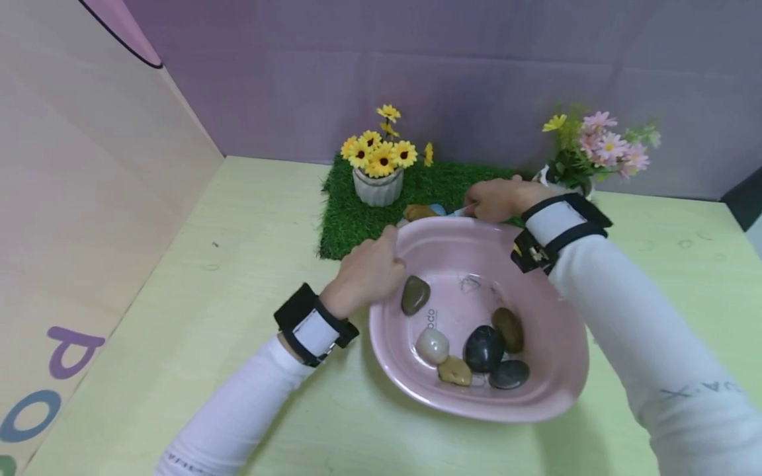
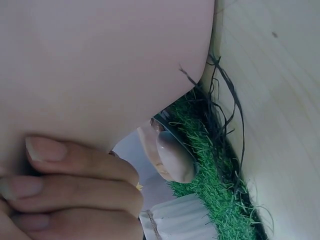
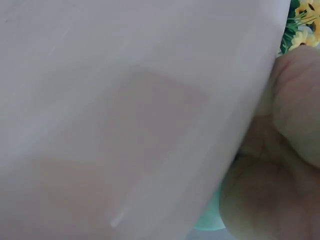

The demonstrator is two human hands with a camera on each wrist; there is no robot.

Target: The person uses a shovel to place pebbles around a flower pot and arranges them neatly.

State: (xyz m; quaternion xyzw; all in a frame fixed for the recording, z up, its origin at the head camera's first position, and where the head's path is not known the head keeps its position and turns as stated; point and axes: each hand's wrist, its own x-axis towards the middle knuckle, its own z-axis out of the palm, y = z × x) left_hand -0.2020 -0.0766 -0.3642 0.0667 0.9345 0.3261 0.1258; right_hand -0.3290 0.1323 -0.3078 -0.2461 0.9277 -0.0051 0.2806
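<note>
A pink basin point(image 1: 443, 406) with smooth stones inside is tilted toward me over the table. Several stones lie toward its near side, including a black stone point(image 1: 483, 348), a whitish stone point(image 1: 432, 345) and a brown stone point(image 1: 415, 295). My left hand point(image 1: 370, 268) grips the far-left rim, its fingers point(image 2: 75, 185) pressed to the outer wall. Beyond the far rim, my right hand point(image 1: 500, 198) has its fingers curled at the edge of a light-blue thing point(image 1: 458, 212), mostly hidden behind the basin. A tan stone point(image 1: 419, 211) shows beside it.
A green grass mat point(image 1: 342, 228) lies at the back of the table point(image 1: 238, 264). On it stands a white pot point(image 1: 378, 187) of yellow flowers point(image 1: 381, 155). Pink flowers point(image 1: 610, 145) in another pot rise behind my right wrist. A purple backdrop point(image 1: 476, 86) closes the rear.
</note>
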